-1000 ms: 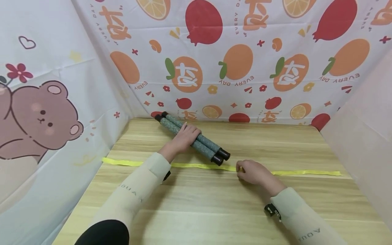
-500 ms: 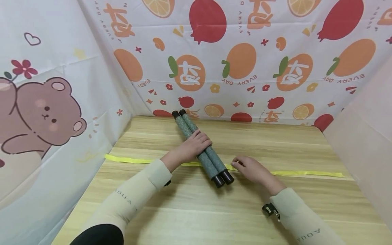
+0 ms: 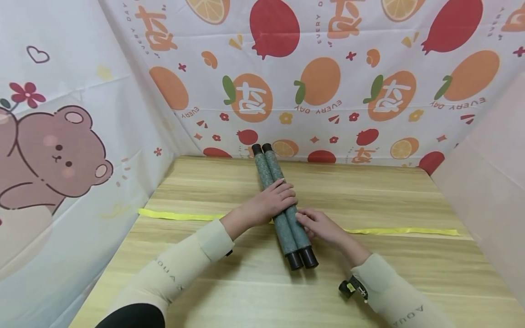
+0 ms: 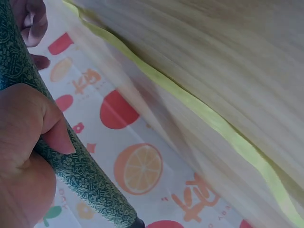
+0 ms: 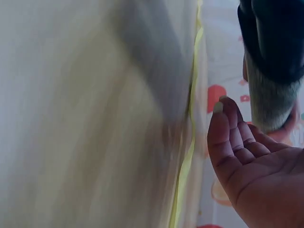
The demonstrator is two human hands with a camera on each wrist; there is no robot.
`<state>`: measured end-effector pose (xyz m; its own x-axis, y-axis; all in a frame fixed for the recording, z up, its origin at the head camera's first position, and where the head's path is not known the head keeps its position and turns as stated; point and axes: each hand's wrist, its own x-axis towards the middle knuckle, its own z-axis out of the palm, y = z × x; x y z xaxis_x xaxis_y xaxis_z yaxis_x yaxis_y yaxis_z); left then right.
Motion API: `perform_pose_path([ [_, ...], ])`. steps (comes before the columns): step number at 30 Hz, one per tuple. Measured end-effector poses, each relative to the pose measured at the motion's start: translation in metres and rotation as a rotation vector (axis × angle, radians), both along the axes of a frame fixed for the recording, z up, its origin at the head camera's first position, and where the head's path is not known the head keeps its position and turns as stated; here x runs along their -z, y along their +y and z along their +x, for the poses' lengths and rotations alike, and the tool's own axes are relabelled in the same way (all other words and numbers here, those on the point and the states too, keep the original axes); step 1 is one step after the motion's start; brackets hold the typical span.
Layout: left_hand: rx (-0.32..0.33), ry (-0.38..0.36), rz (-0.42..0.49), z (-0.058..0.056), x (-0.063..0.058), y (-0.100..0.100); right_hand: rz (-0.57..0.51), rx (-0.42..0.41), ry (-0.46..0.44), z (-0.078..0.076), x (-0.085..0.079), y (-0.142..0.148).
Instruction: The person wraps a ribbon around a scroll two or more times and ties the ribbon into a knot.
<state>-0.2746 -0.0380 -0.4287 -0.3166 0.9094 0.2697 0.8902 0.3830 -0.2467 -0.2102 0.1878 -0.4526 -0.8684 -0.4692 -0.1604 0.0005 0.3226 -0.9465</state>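
At the left of the frame, beside the bear-print cloth [image 3: 61,155], the yellow strip [image 3: 180,215] begins and runs across the wooden table [image 3: 229,282]. In the middle, the left hand [image 3: 268,202] grips the pair of green patterned rolls [image 3: 284,232], which slant from upper centre down to lower centre, crossing above the strip. Its fingers lie over the top; the left wrist view shows the thumb bent against one roll. The dark end caps [image 3: 294,261] point toward the lower edge. Right of the rolls, the right hand [image 3: 321,225] has its fingers loosely extended at the near roll's edge, holding nothing that can be made out. The strip comes out again beyond it and ends at the far right.

The step in hand appears to be positioning the rolls across the strip, the left hand bearing them and the right coming to help. The next move seems to call for aligning them over the strip while the left grip keeps both together.

The strip's middle is mostly hidden under hands and rolls. Whether the right fingertips touch the roll, and whether the rolls rest on the table or are raised, cannot be told for certain.
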Motion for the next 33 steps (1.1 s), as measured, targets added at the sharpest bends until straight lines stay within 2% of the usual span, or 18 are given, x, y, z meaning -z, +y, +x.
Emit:
perform_pose_path([
  [7, 0.032, 0.042, 0.002, 0.007, -0.001, 0.005, -0.164, 0.001, -0.165, 0.011, 0.004, -0.012],
  [15, 0.087, 0.089, 0.055, 0.008, 0.001, 0.012, -0.271, 0.091, -0.219, 0.018, 0.009, -0.028],
  [20, 0.096, 0.088, 0.063, 0.010, 0.000, 0.014, -0.308, 0.141, -0.247, 0.023, 0.010, -0.033],
  [26, 0.075, 0.036, 0.093, 0.013, 0.000, 0.011, -0.336, 0.155, -0.240, 0.027, 0.008, -0.036],
  [33, 0.013, -0.135, 0.205, 0.014, 0.002, 0.003, -0.364, 0.179, -0.251, 0.029, 0.008, -0.038],
])
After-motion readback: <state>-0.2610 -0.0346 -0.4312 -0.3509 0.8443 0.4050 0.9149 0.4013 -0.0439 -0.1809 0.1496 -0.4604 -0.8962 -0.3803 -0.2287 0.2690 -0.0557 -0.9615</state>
